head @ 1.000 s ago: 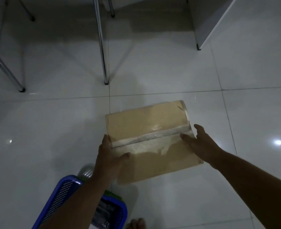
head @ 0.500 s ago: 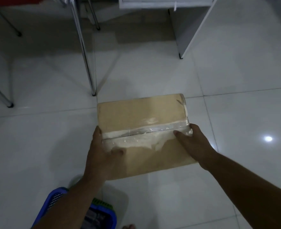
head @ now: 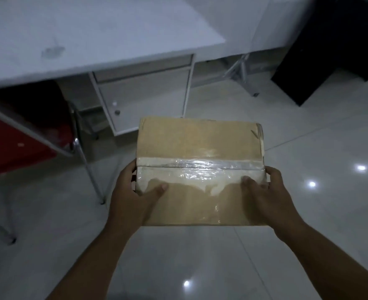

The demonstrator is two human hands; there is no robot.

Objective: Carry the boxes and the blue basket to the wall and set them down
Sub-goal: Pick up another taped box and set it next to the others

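A brown cardboard box (head: 200,144) sealed with clear tape across its top hangs in the air in front of me, above the floor. My left hand (head: 133,198) grips its left side with the thumb on top. My right hand (head: 265,195) grips its right side the same way. The blue basket is out of view.
A white desk (head: 87,40) with a small cabinet (head: 146,98) under it stands ahead. A red chair (head: 16,137) with chrome legs is at the left. A dark cabinet (head: 334,46) stands at the far right by the white wall (head: 254,22). Glossy white floor tiles (head: 308,213) lie all around.
Both hands closed on the box and lifted it off the floor. The view rose, so the desk and wall came into sight and the blue basket dropped out of view.
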